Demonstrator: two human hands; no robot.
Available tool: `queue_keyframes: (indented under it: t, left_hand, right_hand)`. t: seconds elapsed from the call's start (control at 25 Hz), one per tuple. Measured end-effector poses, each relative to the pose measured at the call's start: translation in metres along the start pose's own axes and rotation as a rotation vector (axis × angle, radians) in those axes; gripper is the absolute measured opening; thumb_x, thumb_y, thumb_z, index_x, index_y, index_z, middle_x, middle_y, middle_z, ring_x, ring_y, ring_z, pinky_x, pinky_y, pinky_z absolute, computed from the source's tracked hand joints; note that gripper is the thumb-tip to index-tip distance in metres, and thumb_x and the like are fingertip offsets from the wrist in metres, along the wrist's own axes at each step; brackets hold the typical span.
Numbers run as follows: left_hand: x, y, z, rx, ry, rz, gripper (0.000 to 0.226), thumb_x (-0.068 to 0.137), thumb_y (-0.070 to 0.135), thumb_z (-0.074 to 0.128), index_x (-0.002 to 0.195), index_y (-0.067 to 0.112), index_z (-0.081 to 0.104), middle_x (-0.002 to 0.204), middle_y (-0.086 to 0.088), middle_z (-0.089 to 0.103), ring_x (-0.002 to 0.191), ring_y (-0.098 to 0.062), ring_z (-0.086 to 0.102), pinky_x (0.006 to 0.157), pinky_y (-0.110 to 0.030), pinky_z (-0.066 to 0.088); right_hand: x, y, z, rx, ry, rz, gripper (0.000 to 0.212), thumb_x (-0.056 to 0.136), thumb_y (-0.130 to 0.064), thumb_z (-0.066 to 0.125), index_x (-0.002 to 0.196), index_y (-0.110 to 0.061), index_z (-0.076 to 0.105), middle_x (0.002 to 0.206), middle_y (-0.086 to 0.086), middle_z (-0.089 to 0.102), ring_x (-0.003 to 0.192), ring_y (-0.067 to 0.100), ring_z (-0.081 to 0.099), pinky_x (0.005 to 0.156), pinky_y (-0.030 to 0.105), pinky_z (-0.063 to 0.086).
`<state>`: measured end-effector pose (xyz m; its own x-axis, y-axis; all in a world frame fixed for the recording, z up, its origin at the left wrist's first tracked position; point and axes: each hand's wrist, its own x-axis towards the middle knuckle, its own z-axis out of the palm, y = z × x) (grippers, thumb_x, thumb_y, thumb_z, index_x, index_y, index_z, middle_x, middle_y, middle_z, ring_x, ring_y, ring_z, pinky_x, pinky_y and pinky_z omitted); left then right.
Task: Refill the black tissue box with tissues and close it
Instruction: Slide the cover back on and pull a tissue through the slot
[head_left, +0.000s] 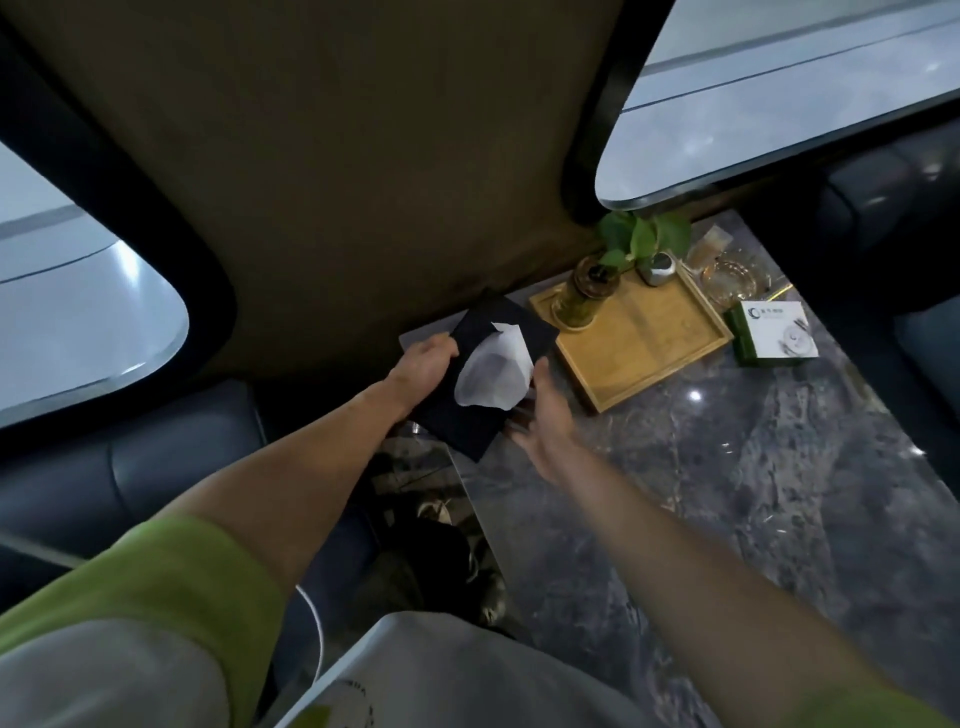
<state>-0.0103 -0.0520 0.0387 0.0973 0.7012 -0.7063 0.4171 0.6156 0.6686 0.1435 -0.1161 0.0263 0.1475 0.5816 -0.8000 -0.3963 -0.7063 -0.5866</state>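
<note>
The black tissue box (511, 325) rests at the far left corner of the dark marble table (727, 467), against the brown wall. A white tissue (493, 371) sticks up out of its top. My left hand (423, 361) grips the box's left side, fingers curled over the edge. My right hand (543, 421) is against the box's right near side, fingers spread, palm toward the box. The box's near corner hangs over the table edge.
A wooden tray (670, 348) lies just right of the box, with a glass vase holding a green plant (589, 291) and a small silver object (660, 270). A glass ashtray (732, 278) and a green-white carton (771, 332) sit further right. Dark seats flank the table.
</note>
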Motion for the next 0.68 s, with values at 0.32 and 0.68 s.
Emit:
queue_keyframes:
  t: [0.32,0.68]
  left_hand:
    - [0.03,0.024,-0.01,0.252,-0.044,0.107,0.048,0.097,0.032,0.037,0.144,0.024,0.038,0.144,-0.006,0.044,0.126,-0.026,0.043,0.099,-0.033,0.034]
    - [0.036,-0.002,-0.009,-0.014,0.244,0.284,0.046,0.097,0.021,0.043,0.142,0.014,0.042,0.146,-0.006,0.04,0.133,-0.021,0.04,0.114,-0.038,0.032]
  right_hand:
    - [0.034,0.006,0.018,0.107,0.002,0.021,0.062,0.092,-0.06,0.049,0.139,-0.02,0.047,0.133,0.005,0.058,0.119,0.022,0.057,0.098,0.039,0.048]
    - [0.048,-0.001,0.024,0.244,0.076,0.06,0.061,0.094,-0.058,0.046,0.123,-0.006,0.057,0.105,0.012,0.065,0.093,0.023,0.063,0.083,0.035,0.052]
